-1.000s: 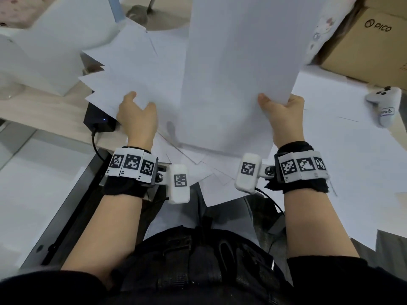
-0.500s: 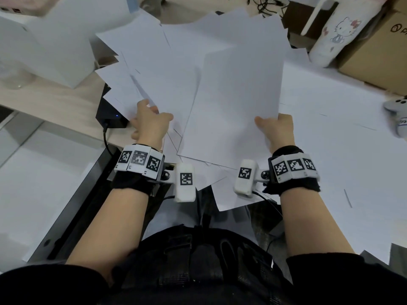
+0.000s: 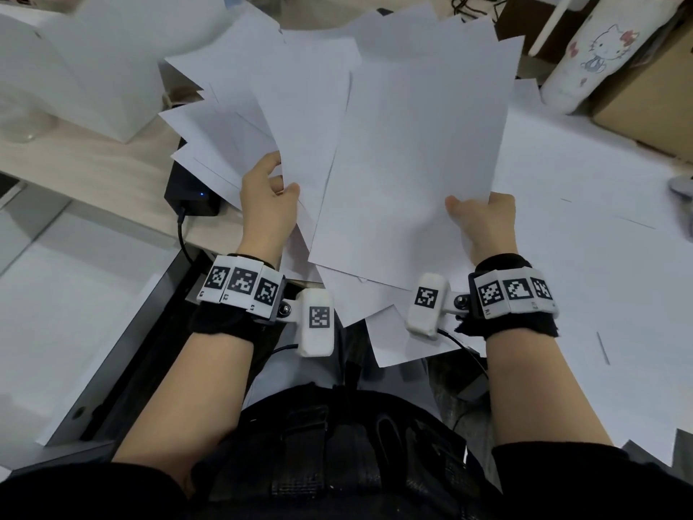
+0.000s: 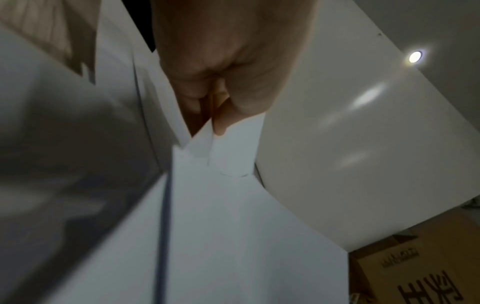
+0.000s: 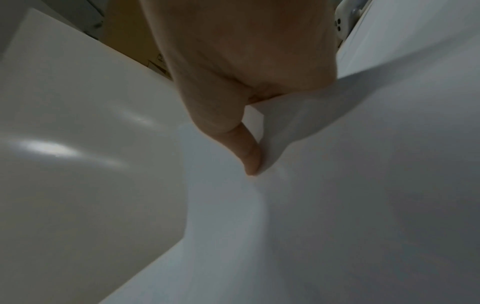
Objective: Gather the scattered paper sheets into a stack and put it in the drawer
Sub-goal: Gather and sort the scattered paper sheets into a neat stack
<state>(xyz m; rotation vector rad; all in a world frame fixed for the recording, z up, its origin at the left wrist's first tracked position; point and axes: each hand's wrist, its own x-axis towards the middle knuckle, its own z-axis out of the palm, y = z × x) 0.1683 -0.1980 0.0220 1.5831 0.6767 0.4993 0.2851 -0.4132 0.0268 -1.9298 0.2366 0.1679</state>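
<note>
2 hands held a fanned bunch of white sheets (image 3: 412, 152) in the middle of the head view, above the bench (image 3: 93, 170) edge. At centre left the left hand (image 3: 268, 204) gripped the left sheets, thumb on top and fingers curled underneath; its wrist view showed the thumb (image 4: 226, 121) pinching a corner of paper. At centre right the right hand (image 3: 483, 219) gripped the lower right corner of the front sheet, and its wrist view showed the thumb (image 5: 249, 156) pressed on the paper with the fingers hidden behind it. The sheets were uneven, corners spreading toward the upper left and top of the frame, lower edges hanging out of line between the wrists. More sheets (image 3: 600, 257) lay flat over the right of the bench. A black box (image 3: 187, 197) with a small blue light sat at the bench edge, just left of the left hand and partly under the paper. A cartoon-cat bottle (image 3: 585, 58) stood at upper right beside a cardboard box (image 3: 652, 99).
</note>
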